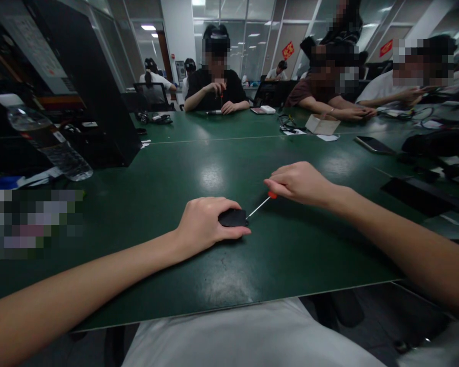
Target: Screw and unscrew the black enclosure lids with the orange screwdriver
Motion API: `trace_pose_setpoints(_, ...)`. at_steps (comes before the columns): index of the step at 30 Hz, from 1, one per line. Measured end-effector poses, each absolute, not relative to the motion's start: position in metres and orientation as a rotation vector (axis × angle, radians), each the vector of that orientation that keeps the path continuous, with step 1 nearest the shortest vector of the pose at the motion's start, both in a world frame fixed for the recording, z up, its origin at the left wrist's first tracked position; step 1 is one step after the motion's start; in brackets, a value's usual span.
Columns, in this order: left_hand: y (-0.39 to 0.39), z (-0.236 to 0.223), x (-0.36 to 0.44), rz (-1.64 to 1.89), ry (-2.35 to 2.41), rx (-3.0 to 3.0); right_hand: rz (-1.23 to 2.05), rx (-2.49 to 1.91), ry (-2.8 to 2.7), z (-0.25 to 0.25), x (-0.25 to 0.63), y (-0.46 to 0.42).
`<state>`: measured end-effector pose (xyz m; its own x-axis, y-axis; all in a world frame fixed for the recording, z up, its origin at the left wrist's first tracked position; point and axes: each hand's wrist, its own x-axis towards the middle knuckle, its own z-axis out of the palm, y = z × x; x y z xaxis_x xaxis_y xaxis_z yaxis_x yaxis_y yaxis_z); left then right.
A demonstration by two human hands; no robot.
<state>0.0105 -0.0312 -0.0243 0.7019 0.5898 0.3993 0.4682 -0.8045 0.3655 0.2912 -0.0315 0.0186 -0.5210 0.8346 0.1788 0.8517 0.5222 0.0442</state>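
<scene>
On the green table, my left hand [204,221] grips a small flat black case [233,218], thumb along the near side and fingers along the far side. My right hand [296,183] is closed around the handle of a screwdriver [258,206]. Only the red-orange end of the handle shows below the fist. Its thin metal shaft slants down to the left, and the tip meets the right end of the black case near a small loop or notch. What the case is, I cannot make out.
A water bottle [48,137] leans at the left, near a tall black cabinet [95,86]. Further right lie a phone [374,145], a small open box [322,124] and cables [286,122]. Across the green table [168,178] a person [217,86] works with both hands.
</scene>
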Motion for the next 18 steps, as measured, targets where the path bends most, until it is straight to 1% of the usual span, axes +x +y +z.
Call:
trace_pose_setpoints(2,-0.031,-0.025,0.011,0.755,0.848,2.679,-0.621,-1.339,-2.541,0.029,0.290,-0.046)
trace_pose_setpoints(4,-0.032,-0.025,0.011,0.761,0.859,2.677,-0.895,-1.254,-2.494,0.041,0.287,-0.063)
trace_pose_setpoints(5,-0.032,-0.025,0.011,0.763,0.863,2.675,-0.961,-1.239,-2.486,0.046,0.285,-0.070)
trace_pose_setpoints(7,-0.032,-0.025,0.012,0.760,0.872,2.672,-0.969,-1.296,-2.486,0.051,0.282,-0.079)
trace_pose_setpoints(9,-0.033,-0.025,0.012,0.756,0.875,2.673,-0.823,-1.473,-2.494,0.049,0.281,-0.078)
trace_pose_setpoints(10,-0.033,-0.025,0.012,0.752,0.876,2.675,-0.680,-1.579,-2.516,0.047,0.281,-0.075)
trace_pose_setpoints(12,-0.033,-0.024,0.012,0.737,0.875,2.683,-0.264,-1.766,-2.581,0.041,0.282,-0.062)
trace_pose_setpoints(14,-0.033,-0.023,0.012,0.717,0.872,2.696,0.157,-1.846,-2.601,0.035,0.284,-0.050)
trace_pose_setpoints(15,-0.033,-0.023,0.012,0.710,0.870,2.702,0.285,-1.851,-2.593,0.032,0.284,-0.045)
trace_pose_setpoints(16,-0.032,-0.023,0.012,0.704,0.867,2.706,0.324,-1.836,-2.584,0.030,0.283,-0.042)
trace_pose_setpoints(18,-0.031,-0.023,0.012,0.699,0.862,2.709,0.197,-1.732,-2.596,0.028,0.280,-0.042)
